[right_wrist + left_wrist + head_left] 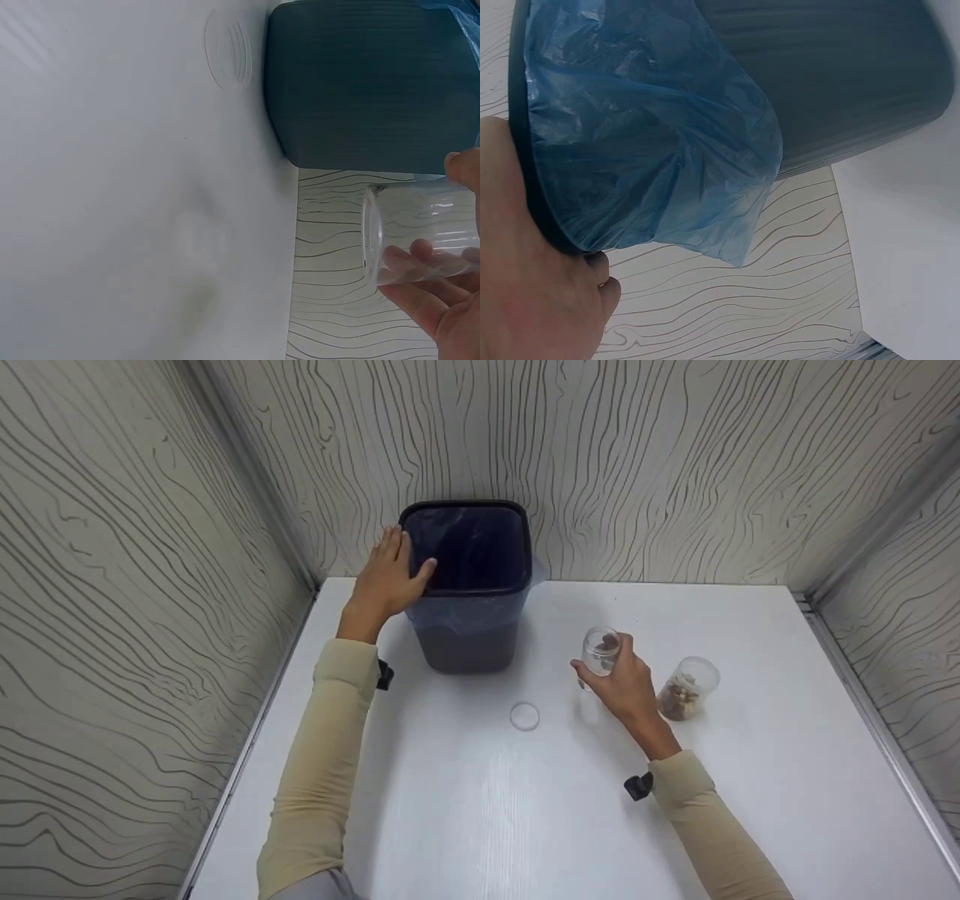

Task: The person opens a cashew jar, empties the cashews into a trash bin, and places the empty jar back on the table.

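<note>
At the left rim of a dark trash bin (471, 649), my left hand (386, 581) grips the edge, thumb over the inner side and the other fingers along the outer side. A thin blue bag (652, 150) lines the bin and folds down over its outside. My right hand (626, 682) holds a clear jar (412, 217) upright between thumb and fingers, lifted above the table. Its mouth has no lid on it, and the fingers behind show through the wall. Below and left of that hand, a clear round lid (524, 716) lies flat on the table.
Just right of my right hand stands a second clear container (682, 690), with brown and pale pieces in its lower part. The white table (480, 810) meets a wood-grain patterned wall (637, 472) behind the bin, with more patterned panels at both sides.
</note>
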`<move>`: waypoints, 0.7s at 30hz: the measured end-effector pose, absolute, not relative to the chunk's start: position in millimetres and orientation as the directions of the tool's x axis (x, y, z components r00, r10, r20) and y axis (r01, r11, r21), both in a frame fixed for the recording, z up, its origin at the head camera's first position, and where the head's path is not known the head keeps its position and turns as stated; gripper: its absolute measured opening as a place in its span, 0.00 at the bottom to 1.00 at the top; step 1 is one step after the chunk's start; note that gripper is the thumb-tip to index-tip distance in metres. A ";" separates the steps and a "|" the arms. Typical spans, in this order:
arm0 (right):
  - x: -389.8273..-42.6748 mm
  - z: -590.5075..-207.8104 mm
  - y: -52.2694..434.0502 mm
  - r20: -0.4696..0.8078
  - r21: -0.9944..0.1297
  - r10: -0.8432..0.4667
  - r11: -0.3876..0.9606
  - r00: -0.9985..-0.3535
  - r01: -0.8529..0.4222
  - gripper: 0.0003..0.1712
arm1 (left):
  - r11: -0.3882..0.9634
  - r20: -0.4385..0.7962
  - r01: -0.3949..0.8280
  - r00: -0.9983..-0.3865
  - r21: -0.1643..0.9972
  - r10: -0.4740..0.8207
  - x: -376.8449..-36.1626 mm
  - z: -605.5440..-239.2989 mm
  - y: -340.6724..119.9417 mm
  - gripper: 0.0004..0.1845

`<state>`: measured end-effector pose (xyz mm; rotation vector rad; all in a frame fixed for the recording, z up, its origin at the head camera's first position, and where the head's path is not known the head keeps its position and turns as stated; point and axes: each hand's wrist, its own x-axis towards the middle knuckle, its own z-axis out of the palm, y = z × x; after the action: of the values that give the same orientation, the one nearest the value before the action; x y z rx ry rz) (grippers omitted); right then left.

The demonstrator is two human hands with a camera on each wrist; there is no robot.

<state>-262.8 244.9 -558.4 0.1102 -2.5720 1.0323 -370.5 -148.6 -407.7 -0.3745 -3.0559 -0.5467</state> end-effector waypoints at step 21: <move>-259.3 -572.9 245.4 0.267 -0.694 0.069 0.706 -0.961 -0.143 0.46 | 0.905 0.062 0.244 -0.969 0.350 0.237 -370.1 -408.4 -149.0 0.47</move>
<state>-259.3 245.4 -572.9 0.0583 -2.6413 1.1077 -370.1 -149.0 -408.4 -0.3848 -3.0479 -0.5636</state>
